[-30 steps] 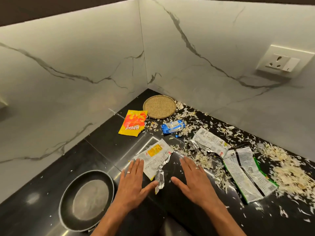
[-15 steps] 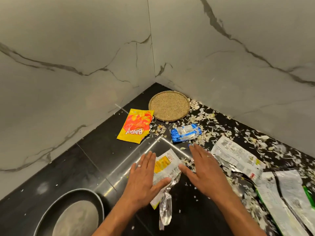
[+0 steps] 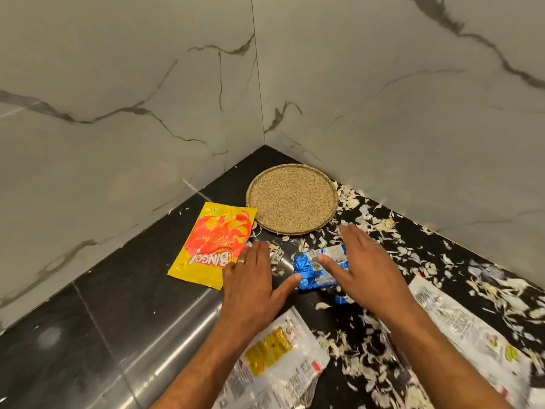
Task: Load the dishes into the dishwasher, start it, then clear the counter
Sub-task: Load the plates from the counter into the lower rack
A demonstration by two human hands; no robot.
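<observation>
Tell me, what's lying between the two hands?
In the head view, a blue wrapper lies between the left hand and right hand; both thumbs touch it. White flakes lie there too.

Both hands have moved off the white wrapper (image 3: 277, 358), flanking the blue wrapper (image 3: 317, 268).

A black stone counter (image 3: 97, 326) fills the corner between two marble walls. On it a yellow and red chip bag (image 3: 211, 246) lies flat at 9 o'clock from a crumpled blue wrapper (image 3: 312, 271), and a round speckled plate (image 3: 292, 198) sits at 12 o'clock in the corner. Pale peelings (image 3: 392, 234) scatter from 1 to 5 o'clock, with torn white wrappers (image 3: 283, 358) at 6 o'clock.
</observation>
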